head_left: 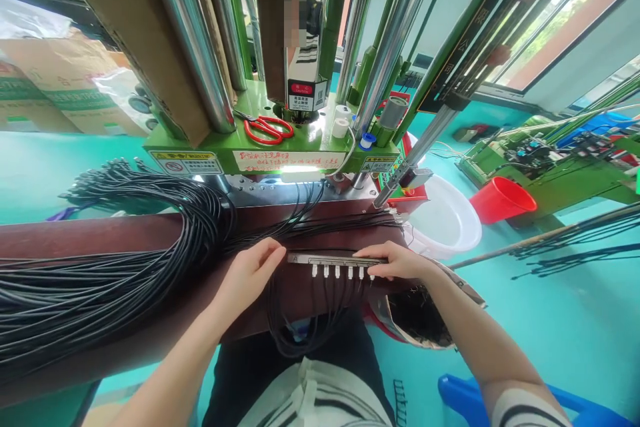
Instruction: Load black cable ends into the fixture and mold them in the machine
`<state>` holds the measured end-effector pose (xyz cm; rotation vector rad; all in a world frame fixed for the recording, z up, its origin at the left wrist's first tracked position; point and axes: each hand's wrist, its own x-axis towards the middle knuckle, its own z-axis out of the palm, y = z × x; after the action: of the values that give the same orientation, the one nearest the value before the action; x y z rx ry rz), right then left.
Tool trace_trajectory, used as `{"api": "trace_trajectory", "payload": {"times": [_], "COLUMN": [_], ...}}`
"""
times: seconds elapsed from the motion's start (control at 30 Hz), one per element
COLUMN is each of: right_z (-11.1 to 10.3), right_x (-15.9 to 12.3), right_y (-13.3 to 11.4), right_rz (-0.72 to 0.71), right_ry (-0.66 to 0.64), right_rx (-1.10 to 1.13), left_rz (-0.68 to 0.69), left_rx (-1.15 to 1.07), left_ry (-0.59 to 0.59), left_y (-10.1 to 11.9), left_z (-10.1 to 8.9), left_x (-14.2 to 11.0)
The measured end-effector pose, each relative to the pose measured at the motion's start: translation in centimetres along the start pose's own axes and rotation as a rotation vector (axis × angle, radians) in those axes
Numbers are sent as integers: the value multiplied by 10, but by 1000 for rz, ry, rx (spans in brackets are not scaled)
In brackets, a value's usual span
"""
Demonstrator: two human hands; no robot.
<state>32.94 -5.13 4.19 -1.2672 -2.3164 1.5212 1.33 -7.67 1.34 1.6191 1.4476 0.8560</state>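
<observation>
A narrow metal mould bar (325, 258) lies across the brown work surface in front of me. Several white connectors (338, 272) stick out along its near edge, and black cables (327, 297) hang from them in a loop toward my lap. My right hand (400, 260) grips the bar's right end, fingers on top and thumb at the near side by the last connector. At the bar's left end, my left hand (255, 270) is closed in a pinch; what lies between its fingertips is hidden.
A thick bundle of black cables (125, 267) covers the surface's left side. Behind stands a green press (200, 147) with steel columns and red-handled scissors (270, 129) on its plate. To the right are a white basin (445, 214), a red bucket (503, 200) and a lined bin (420, 317).
</observation>
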Motion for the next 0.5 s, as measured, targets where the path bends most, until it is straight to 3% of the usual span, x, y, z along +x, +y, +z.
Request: {"api": "trace_trajectory", "payload": {"times": [0.2,0.33,0.5], "right_z": [-11,-15,-22], "right_x": [24,41,51], "right_y": [-2,4,12], "right_rz": [-230,-289,-303], "right_ry": [141,214,241], "right_rx": [-348,-570,-545], "left_rz": [-26,34,116], "left_rx": [16,92,230], "left_ry": [69,82,144], "left_y": [-5,-2,1], "left_z": [-11,-13,-11], "left_x": [5,12,41]}}
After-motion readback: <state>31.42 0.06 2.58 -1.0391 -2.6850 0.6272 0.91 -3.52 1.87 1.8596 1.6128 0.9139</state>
